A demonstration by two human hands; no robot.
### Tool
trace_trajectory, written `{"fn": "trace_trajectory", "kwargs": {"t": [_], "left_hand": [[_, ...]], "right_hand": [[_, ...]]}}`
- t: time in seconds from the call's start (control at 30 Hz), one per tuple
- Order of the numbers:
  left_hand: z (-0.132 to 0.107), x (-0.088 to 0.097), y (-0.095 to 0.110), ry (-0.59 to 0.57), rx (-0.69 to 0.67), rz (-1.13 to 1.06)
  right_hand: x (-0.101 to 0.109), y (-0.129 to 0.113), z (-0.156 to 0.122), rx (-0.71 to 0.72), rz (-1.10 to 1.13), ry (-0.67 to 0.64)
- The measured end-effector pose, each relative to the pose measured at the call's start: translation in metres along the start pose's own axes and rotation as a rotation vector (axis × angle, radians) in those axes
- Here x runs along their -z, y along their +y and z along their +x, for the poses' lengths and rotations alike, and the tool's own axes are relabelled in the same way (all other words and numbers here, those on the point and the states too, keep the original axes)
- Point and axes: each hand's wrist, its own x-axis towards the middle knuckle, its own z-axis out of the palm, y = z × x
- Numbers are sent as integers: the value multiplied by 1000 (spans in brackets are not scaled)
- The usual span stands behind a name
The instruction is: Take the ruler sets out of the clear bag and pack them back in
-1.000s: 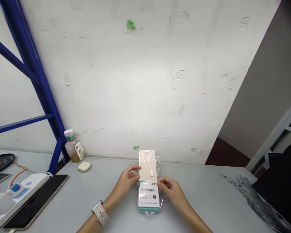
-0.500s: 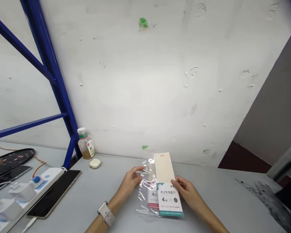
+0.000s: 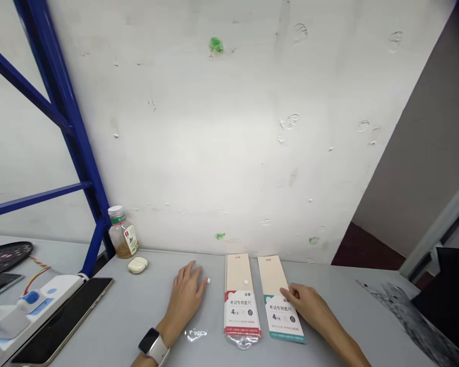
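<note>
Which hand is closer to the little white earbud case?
Left. The left hand is on the table just to the right of the earbud case. The right hand is much farther away, with its fingers on a ruler-set card.

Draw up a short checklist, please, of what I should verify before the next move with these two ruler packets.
Film off the teal-banded ruler packet: ok.
Film off the red-banded ruler packet: not ok, clear film shows at its lower end.
The right hand touching the teal-banded ruler packet: ok.
The left hand empty: ok, resting on the table.
The plastic scrap cleared away: not ok.
All rulers present in both packets: cannot tell.
</note>
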Motion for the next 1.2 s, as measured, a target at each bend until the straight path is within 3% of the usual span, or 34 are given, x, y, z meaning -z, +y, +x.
{"fn": "trace_trajectory", "kwargs": {"t": [0.13,0.37,0.57,0.67,0.8,0.93,1.07,1.2], "left_hand": [[-4,-4,4,-98,-134,70],[-5,-3,6,-117,-131,114],[-12,7,26,-216,-359,-6],[-15,11,35,-269,-400,-42],[-16,10,38,-298,-402,-72],[-17,9,38,-281,-426,-95],[-18,8,39,-285,-369,-184],[-15,7,45,-258,-200,-507]], "right_hand": [[0,-1,-2,4,-97,26],[1,-2,-4,34,-211,86],[-2,-2,-5,95,-300,123],[-2,-3,-3,163,-326,187],[-3,-22,-8,307,-196,240],[-20,-50,-22,403,21,95],[-35,-62,-28,353,143,34],[-32,-61,-24,259,347,-33]]}}
